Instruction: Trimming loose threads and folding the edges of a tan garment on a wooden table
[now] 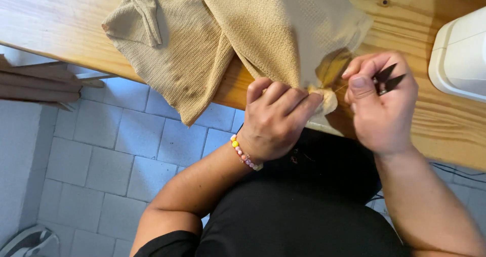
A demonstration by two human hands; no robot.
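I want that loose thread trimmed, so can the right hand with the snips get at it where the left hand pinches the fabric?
Probably yes. The right hand holds the snips beside the thread; the left hand pinches the tan fabric clear.

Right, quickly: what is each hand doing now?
Left hand: closed, pinching the tan fabric edge.
Right hand: closed, holding small dark thread snips.

Both forearms reach forward, bent at the elbows; the left hand [276, 118] is curled into a pinch, the right hand [380, 102] closed with thumb pressed down.
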